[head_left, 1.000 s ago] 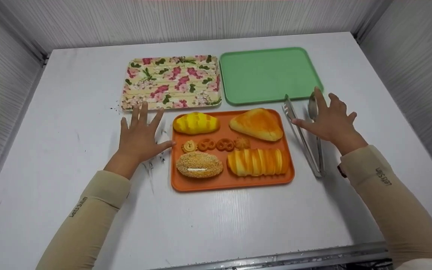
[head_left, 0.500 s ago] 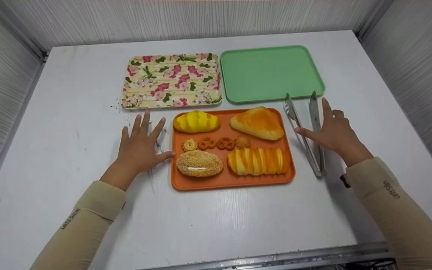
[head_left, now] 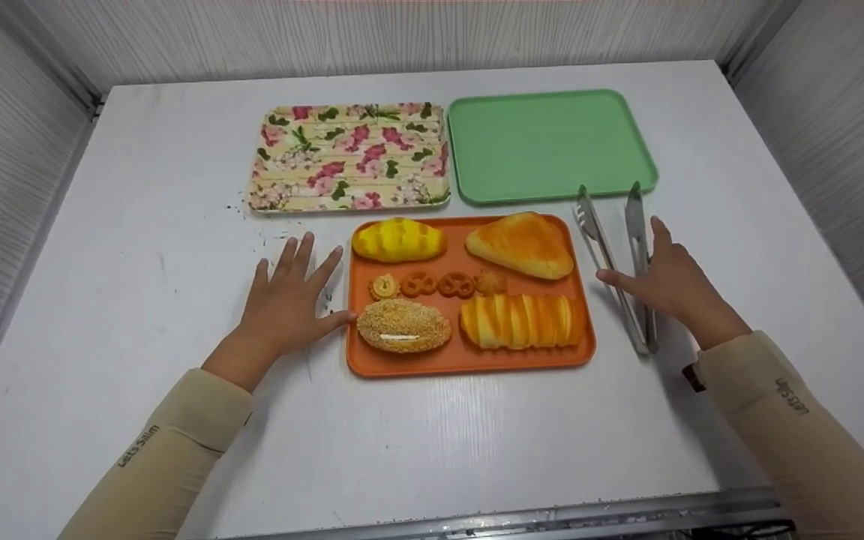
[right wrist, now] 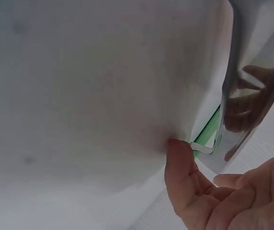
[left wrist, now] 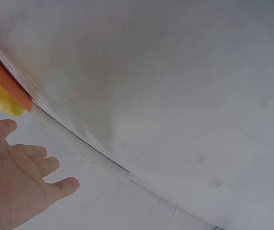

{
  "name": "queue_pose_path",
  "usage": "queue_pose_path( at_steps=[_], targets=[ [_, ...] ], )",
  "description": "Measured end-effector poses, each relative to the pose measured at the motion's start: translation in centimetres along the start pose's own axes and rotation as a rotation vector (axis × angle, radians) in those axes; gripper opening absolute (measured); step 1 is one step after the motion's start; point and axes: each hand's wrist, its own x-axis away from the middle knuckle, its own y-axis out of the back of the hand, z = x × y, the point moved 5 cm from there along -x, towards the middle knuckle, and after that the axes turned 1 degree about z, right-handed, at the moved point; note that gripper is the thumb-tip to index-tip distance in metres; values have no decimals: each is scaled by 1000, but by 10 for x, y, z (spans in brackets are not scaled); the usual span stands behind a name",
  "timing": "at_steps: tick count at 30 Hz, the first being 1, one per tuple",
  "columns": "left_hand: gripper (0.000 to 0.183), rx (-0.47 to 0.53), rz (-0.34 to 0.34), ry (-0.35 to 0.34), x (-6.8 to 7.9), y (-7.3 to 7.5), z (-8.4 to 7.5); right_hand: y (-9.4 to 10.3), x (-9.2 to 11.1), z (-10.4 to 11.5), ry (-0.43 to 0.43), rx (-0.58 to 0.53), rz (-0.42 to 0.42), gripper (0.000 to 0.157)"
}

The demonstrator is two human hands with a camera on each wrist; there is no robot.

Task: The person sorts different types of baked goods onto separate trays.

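Observation:
An orange tray [head_left: 469, 361] lies mid-table, holding a yellow bread roll [head_left: 399, 240], a triangular bread [head_left: 522, 246], a sesame bun [head_left: 403, 326], a sliced loaf [head_left: 522, 321] and several small cookies [head_left: 456, 285]. My left hand [head_left: 286, 307] is spread beside it, palm down, thumb tip right at its left rim. To the tray's right are metal tongs [head_left: 640, 225] with spread arms. My right hand [head_left: 676, 289] hovers around them, thumb across toward the left arm and fingers along the outer side. In the right wrist view, loosely bent fingers [right wrist: 180, 172] show beside the metal.
A floral tray [head_left: 349, 157] and a green tray [head_left: 552, 146] lie side by side behind the orange one. The white table [head_left: 432, 442] meets panelled walls at the back and sides. A metal rail [head_left: 492, 521] runs along its front edge.
Both hands have come lower and nearer to me. My right hand has moved down alongside the tongs, uncovering their right arm. Trays and breads stay in place on the table.

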Motion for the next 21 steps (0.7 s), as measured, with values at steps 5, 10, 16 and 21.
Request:
queue_pose_path(
  at_steps=[5, 10, 16, 21],
  targets=[
    [87, 13, 14, -41, 1, -2, -2, -2, -1, -1, -4, -35, 8, 125],
    [82, 25, 34, -99, -2, -4, -5, -3, 1, 0, 1, -51, 32, 121],
    [75, 48, 63, -167, -2, -6, -9, -4, 3, 1, -10, -69, 67, 117],
    [72, 74, 77, -216, -1, -5, -12, -5, 3, 0, -14, -80, 81, 116]
  ],
)
